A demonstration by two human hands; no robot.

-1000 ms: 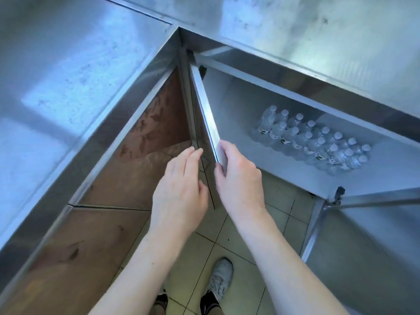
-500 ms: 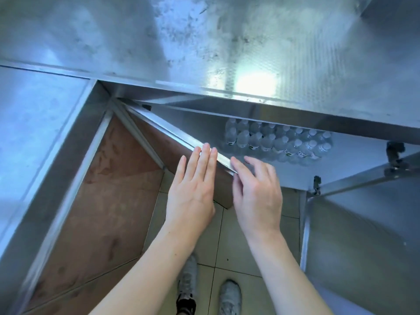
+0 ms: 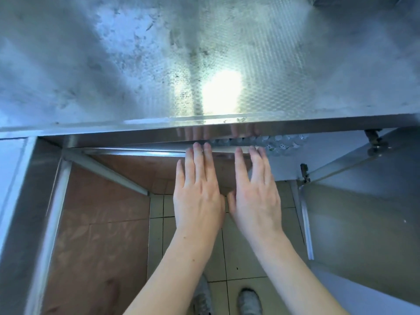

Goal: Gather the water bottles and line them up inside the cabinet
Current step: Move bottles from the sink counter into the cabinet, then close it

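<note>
Both flat hands push the cabinet door shut

Your left hand and right hand lie side by side, fingers straight, holding nothing, on the cabinet door. The water bottles stand lined up inside, just past your right fingertips.

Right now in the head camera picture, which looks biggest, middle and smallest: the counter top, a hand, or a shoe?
1. Counter top, by far.
2. Left hand; the right hand looks alike.
3. Shoe, partly cut off, and farther away, so unsure.
</note>
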